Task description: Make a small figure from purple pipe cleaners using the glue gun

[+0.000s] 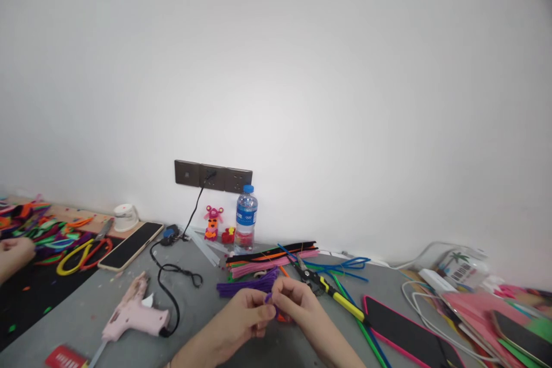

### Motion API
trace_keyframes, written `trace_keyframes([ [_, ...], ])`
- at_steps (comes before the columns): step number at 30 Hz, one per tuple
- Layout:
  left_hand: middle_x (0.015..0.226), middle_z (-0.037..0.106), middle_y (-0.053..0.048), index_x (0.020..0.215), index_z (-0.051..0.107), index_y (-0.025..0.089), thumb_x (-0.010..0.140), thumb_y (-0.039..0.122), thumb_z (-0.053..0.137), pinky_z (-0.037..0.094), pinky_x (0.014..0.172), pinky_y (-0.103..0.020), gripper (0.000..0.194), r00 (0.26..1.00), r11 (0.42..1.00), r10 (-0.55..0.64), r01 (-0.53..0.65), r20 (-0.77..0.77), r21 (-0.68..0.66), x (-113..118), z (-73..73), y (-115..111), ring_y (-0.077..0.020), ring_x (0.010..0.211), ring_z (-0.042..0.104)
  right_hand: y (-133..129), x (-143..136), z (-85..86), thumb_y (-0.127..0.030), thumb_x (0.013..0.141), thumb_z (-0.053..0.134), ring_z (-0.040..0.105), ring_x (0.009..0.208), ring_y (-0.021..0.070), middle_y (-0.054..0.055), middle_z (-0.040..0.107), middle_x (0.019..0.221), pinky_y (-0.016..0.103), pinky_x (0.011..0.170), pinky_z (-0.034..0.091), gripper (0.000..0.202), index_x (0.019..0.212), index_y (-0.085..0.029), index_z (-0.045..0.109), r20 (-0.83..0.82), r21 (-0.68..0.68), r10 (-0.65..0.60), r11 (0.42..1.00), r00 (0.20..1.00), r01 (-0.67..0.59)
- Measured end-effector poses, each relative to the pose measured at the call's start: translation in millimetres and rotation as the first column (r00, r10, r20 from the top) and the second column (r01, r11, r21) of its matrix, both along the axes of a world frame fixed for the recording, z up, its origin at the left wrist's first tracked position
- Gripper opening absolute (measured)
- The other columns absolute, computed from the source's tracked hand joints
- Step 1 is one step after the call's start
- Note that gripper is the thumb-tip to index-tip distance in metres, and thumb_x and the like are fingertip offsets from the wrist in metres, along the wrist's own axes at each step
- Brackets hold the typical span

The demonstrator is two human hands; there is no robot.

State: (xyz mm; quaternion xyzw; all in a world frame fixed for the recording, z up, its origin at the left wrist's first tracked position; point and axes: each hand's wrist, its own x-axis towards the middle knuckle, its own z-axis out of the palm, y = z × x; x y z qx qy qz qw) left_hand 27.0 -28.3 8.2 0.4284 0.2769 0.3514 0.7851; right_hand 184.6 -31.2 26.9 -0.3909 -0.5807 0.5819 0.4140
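Low in the middle of the head view, my left hand (246, 316) and my right hand (297, 302) meet fingertip to fingertip. Both pinch a small purple pipe cleaner piece (268, 298), largely covered by the fingers. Just below lies something small and orange-red (283, 318), partly hidden. Behind my hands are a purple bundle of pipe cleaners (241, 287) and pink ones (254, 267), with black and orange ones above. Pliers (340, 298) with yellow and black handles lie right of my right hand.
On the left are a pink glue gun (138, 315), its black cord, a phone (131, 246), scissors (88, 250) and another person's hand (16, 256). A water bottle (246, 221) and small figure (211, 224) stand by the wall. A pink-edged phone (409, 333) and papers (478, 313) lie right.
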Motion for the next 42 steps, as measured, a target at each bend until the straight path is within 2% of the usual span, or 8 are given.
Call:
trace_keyframes([
  [4,0.049,0.042,0.007,0.06,0.06,0.014,0.049,0.048,0.087,0.017,0.05,-0.025,0.045,0.995,1.0,0.003,0.0,-0.099,0.03,-2,0.4,0,-0.0059,0.046,0.03,0,4,2.0,-0.058,0.07,0.07,0.031,0.049,0.0074,-0.007,0.042,0.054,0.021,0.048,0.021,0.046,0.064,-0.017,0.051,0.049,-0.009,0.075,0.997,0.996,-0.075],
  [7,0.05,0.043,0.007,0.062,0.061,0.014,0.052,0.046,0.086,0.014,0.049,-0.026,0.042,0.987,0.997,0.028,-0.017,-0.16,0.072,-3,-2.5,2,-0.0058,0.045,0.031,0,5,3.1,-0.058,0.07,0.07,0.032,0.049,0.0074,-0.006,0.044,0.056,0.021,0.047,0.021,0.045,0.065,-0.017,0.052,0.074,-0.012,0.084,0.996,0.994,-0.083],
  [13,0.047,0.04,0.009,0.062,0.056,0.016,0.059,0.048,0.081,0.017,0.048,-0.025,0.041,0.983,0.989,0.104,-0.087,-0.154,0.117,-1,-7.8,7,-0.006,0.043,0.03,4,2,-1.0,-0.066,0.068,0.067,0.034,0.044,0.007,-0.008,0.042,0.053,0.02,0.044,0.026,0.05,0.07,-0.018,0.05,0.1,0.024,-0.027,0.999,0.995,0.024],
  [21,0.046,0.041,0.009,0.064,0.057,0.015,0.061,0.049,0.081,0.018,0.048,-0.025,0.041,0.986,0.987,0.135,-0.126,-0.097,0.096,-2,-4.3,7,-0.0059,0.043,0.03,3,-2,-7.0,-0.054,0.078,0.064,0.042,0.05,0.0101,-0.003,0.05,0.062,0.021,0.046,0.033,0.038,0.077,-0.017,0.057,0.088,0.191,-0.119,0.976,0.989,0.101],
  [26,0.046,0.037,0.01,0.067,0.059,0.014,0.06,0.049,0.082,0.018,0.05,-0.024,0.042,0.989,0.989,0.144,-0.145,0.015,0.024,-2,5.0,5,-0.0061,0.046,0.025,-3,3,2.3,-0.03,0.085,0.059,0.054,0.066,0.0162,0.003,0.06,0.079,0.027,0.062,0.044,0.015,0.092,-0.018,0.065,0.229,0.427,-0.214,0.899,0.95,0.1],
  [30,0.048,0.035,0.01,0.068,0.06,0.014,0.06,0.046,0.083,0.017,0.051,-0.023,0.041,0.989,0.99,0.137,-0.135,0.058,-0.031,-3,9.2,4,-0.0056,0.046,0.022,-2,4,1.2,-0.014,0.08,0.06,0.054,0.068,0.0155,0.002,0.059,0.085,0.026,0.065,0.045,0.019,0.097,-0.021,0.064,0.272,0.586,-0.241,0.81,0.932,0.038],
  [35,0.049,0.036,0.009,0.068,0.06,0.013,0.061,0.044,0.083,0.019,0.051,-0.023,0.038,0.989,0.991,0.137,-0.136,0.047,-0.014,-3,7.6,4,-0.0055,0.047,0.024,-1,2,0.7,-0.009,0.079,0.059,0.053,0.068,0.0155,0.002,0.056,0.081,0.025,0.063,0.044,0.019,0.092,-0.022,0.064,0.279,0.633,-0.254,0.774,0.926,0.022],
  [42,0.047,0.038,0.008,0.058,0.056,0.015,0.058,0.046,0.084,0.02,0.05,-0.024,0.042,0.987,0.984,0.161,-0.162,0.01,0.07,-3,7.7,4,-0.006,0.047,0.027,-4,3,5.6,-0.013,0.082,0.063,0.055,0.069,0.0166,0.002,0.057,0.078,0.024,0.06,0.044,0.013,0.09,-0.022,0.067,0.298,0.648,-0.266,0.762,0.917,0.01],
])
